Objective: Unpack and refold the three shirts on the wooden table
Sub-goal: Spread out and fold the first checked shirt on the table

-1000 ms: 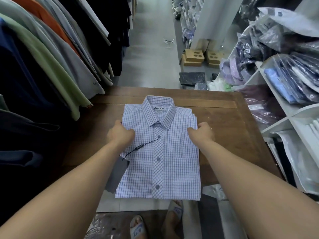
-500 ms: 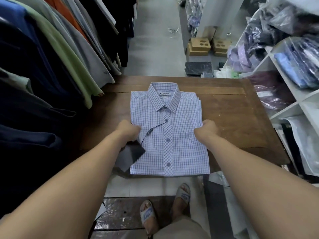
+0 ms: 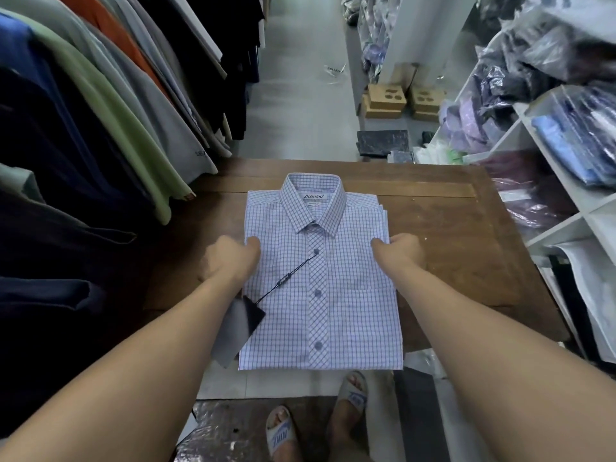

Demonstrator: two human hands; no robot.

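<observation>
The folded shirt (image 3: 320, 271) lies mid-counter (image 3: 466, 248), hem overhanging the near edge, left hand (image 3: 231, 260) and right hand (image 3: 401, 251) each closed on a side edge, bare wood flanking.

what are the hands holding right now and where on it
Both hold the folded checked shirt by its side edges, just below the shoulders: the left hand on its left edge, the right hand on its right edge.
</observation>
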